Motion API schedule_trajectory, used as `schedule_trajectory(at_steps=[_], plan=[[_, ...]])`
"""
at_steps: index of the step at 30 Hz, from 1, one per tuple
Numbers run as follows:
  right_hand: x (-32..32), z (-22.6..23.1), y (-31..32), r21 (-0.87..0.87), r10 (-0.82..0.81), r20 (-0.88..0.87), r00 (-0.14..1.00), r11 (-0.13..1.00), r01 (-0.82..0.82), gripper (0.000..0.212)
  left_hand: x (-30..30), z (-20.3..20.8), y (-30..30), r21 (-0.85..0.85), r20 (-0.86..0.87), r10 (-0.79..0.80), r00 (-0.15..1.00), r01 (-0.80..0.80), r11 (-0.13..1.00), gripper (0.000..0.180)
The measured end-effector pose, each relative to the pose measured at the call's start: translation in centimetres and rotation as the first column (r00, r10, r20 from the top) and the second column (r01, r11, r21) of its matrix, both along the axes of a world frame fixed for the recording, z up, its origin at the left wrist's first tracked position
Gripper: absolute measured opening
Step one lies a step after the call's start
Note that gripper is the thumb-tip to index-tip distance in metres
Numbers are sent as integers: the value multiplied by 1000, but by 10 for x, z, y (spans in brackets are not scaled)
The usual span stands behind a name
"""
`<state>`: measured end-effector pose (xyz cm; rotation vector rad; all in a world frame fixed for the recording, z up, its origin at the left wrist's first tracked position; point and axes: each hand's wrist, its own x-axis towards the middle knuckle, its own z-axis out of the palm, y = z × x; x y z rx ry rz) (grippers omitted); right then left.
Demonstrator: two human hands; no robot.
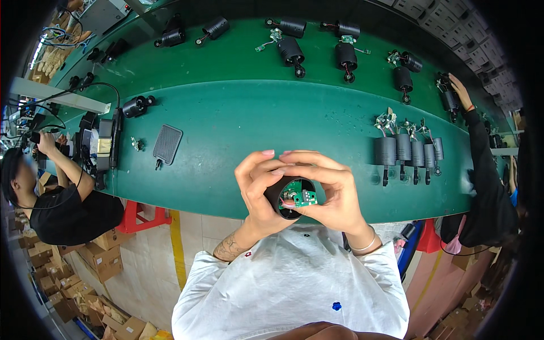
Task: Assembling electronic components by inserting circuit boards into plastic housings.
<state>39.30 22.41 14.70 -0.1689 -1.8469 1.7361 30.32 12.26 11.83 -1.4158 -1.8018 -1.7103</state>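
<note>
Just over the bench's near edge, a black cylindrical housing point(273, 196) is held between my two hands, its open end toward me. My left hand point(259, 187) wraps round its left side. My right hand point(334, 190) has its thumb at a green circuit board point(306, 198) that sits partly inside the opening and partly out past the rim. Thin reddish wires show beside the board. Fingers of both hands meet over the top of the housing and hide its far side.
Several black cylinders with boards point(403, 148) stand at the bench's right; more lie along the far green strip point(226, 59). Left are a dark flat mesh panel point(168, 144), a small board point(136, 144) and a black cylinder point(136, 106). People work at both sides; one reaches far right.
</note>
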Motion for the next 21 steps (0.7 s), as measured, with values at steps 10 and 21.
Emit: schedule_trajectory(at_steps=[10, 21], plan=[[3, -8, -2, -131, 59, -28, 998, 989, -62, 47, 6, 6, 3, -86, 37, 25, 999, -21, 996, 70], [3, -8, 3, -279, 103, -15, 995, 955, -104, 41, 12, -5, 2, -104, 138, -4, 990, 19, 994, 77]])
